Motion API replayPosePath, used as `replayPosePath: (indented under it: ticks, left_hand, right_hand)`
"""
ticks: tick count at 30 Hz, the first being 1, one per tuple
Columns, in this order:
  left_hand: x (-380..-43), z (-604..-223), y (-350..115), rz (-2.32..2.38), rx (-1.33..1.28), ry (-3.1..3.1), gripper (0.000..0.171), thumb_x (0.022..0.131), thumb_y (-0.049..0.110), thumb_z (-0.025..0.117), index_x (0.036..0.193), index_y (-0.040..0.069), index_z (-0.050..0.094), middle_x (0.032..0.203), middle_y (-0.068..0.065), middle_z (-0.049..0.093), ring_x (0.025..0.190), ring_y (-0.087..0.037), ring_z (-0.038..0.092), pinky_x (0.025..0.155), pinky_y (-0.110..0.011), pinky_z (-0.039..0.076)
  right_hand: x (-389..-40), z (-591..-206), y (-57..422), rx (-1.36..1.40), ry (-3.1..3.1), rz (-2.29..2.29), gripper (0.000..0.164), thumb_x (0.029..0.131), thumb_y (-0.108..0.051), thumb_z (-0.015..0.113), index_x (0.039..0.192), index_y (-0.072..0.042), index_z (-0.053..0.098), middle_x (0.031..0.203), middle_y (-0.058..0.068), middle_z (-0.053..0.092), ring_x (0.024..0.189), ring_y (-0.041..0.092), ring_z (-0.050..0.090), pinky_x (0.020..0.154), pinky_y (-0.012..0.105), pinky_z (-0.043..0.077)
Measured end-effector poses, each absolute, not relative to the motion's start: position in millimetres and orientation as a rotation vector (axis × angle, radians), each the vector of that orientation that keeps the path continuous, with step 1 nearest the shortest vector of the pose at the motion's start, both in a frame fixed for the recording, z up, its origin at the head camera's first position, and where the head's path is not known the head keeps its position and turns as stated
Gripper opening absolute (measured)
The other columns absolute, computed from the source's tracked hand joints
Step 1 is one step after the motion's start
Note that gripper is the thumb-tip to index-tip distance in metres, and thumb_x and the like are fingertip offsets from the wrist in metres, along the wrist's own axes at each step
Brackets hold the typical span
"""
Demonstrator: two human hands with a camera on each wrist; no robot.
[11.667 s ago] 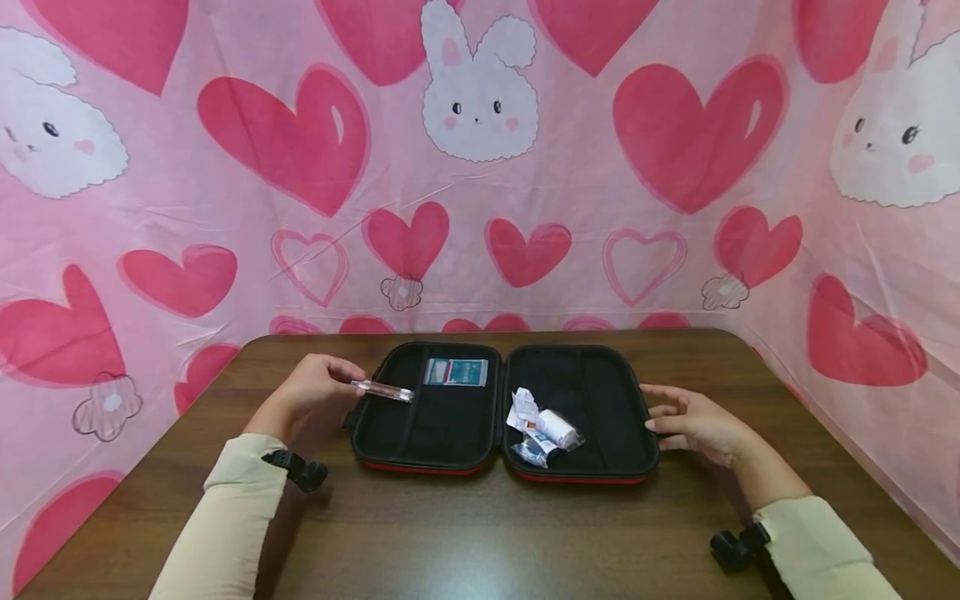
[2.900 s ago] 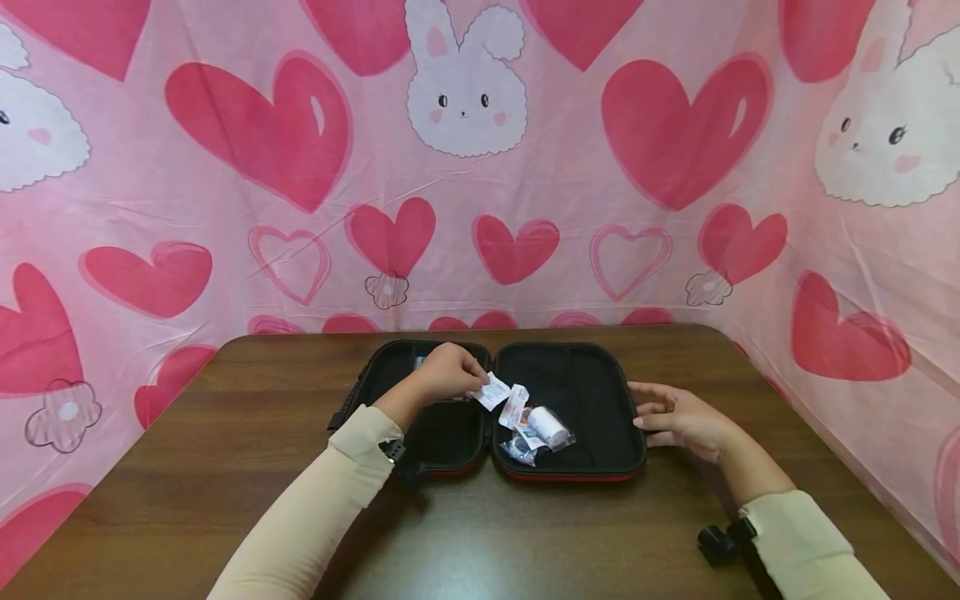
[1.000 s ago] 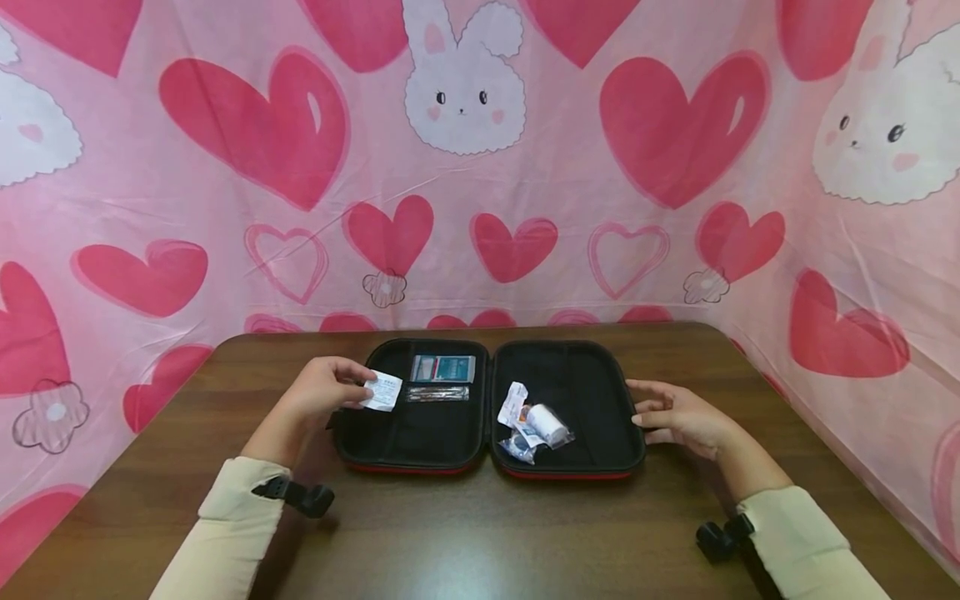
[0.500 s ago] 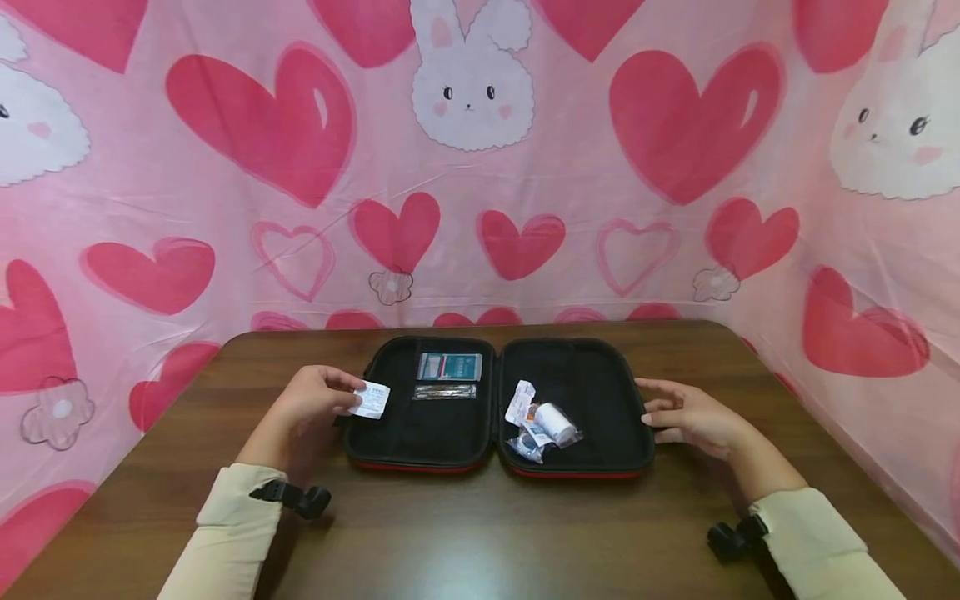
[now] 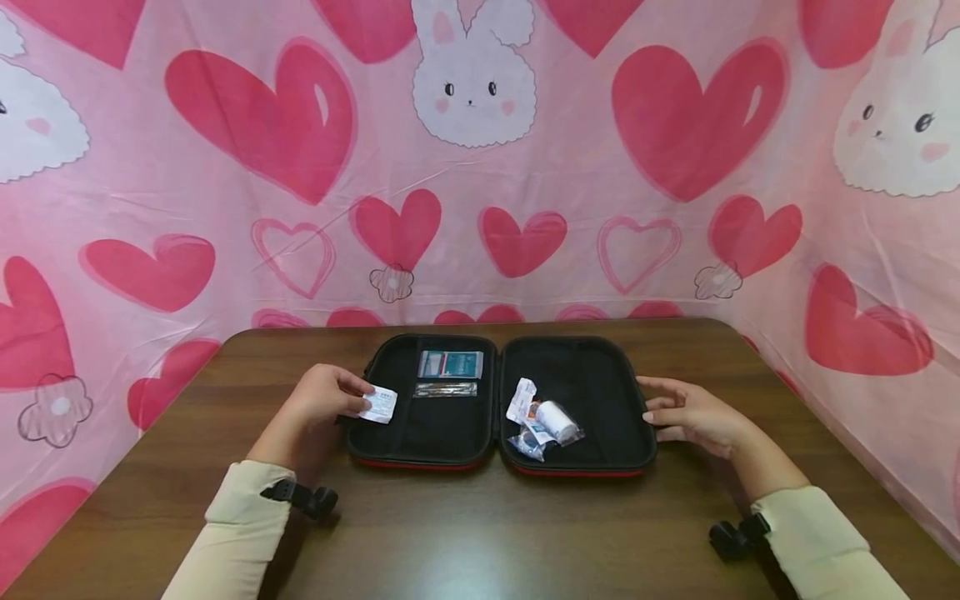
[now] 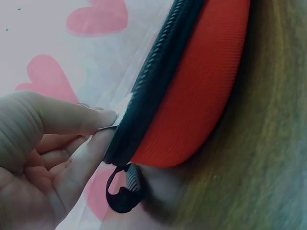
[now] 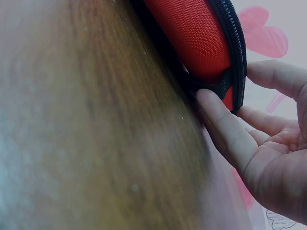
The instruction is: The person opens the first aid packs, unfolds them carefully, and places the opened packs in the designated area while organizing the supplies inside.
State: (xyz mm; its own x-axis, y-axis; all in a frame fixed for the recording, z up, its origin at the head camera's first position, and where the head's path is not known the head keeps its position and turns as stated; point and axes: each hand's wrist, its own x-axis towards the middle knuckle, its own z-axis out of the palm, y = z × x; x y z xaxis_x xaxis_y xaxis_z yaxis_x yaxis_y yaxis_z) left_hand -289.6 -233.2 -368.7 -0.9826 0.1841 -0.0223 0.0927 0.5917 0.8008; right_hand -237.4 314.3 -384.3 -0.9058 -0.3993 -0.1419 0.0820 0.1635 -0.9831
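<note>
A: How much room is there round the case?

B: It lies open on the table, its two halves side by side. Wood runs broadly from its front edge towards the bottom of the head view; behind it, a narrower strip reaches the pink cloth

A: And the left edge, where the left hand is?

B: Thumb and fingers are narrowed to a pinch on a small white packet. The packet overlaps the rim of the left half and shows against the black lining; whether it touches the lining, I cannot tell. In the left wrist view the fingertips sit right beside the zip, with a black loop hanging just below

A: What about the right hand?

B: It is spread fairly wide, fingers nearly straight, tips touching the outer edge of the right half. The thumb lies by a black strap, well apart from the forefinger

A: And inside?

B: On the left, a teal packet near the back edge, with a slim clear packet just in front of it. On the right, a wrapped white roll beside a crumpled clear bag, both nearer the hinge than the outer rim
</note>
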Motion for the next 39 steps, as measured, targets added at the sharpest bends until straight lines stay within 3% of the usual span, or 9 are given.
replayPosePath:
  ticks: [23, 33, 39]
  left_hand:
    - [-294, -372, -213, 1.391, 0.255, 2.552, 0.019, 0.079, -0.007, 0.074, 0.098, -0.010, 0.072, 0.090, -0.015, 0.069, 0.071, -0.019, 0.065, 0.070, -0.036, 0.059]
    - [-298, -377, -191, 1.451, 0.222, 2.488, 0.024, 0.075, -0.014, 0.075, 0.099, -0.013, 0.068, 0.083, -0.012, 0.067, 0.069, -0.018, 0.064, 0.068, -0.037, 0.059]
    - [-297, -375, -185, 1.358, 0.176, 2.547, 0.020, 0.075, -0.010, 0.077, 0.094, -0.008, 0.072, 0.081, -0.012, 0.066, 0.067, -0.018, 0.063, 0.066, -0.035, 0.059]
  right_hand:
    - [-238, -385, 313, -0.273, 2.105, -1.786, 0.079, 0.093, -0.007, 0.065, 0.151, 0.009, 0.013, 0.113, 0.017, 0.059, 0.096, 0.021, 0.064, 0.084, 0.040, 0.056]
    - [-237, -384, 314, -0.272, 2.102, -1.789, 0.080, 0.093, -0.007, 0.065, 0.150, 0.009, 0.012, 0.116, 0.018, 0.060, 0.098, 0.022, 0.065, 0.084, 0.041, 0.055]
    - [-237, -384, 313, -0.257, 2.104, -1.796, 0.080, 0.092, -0.007, 0.066, 0.150, 0.009, 0.014, 0.114, 0.018, 0.061, 0.097, 0.022, 0.065, 0.084, 0.040, 0.056]
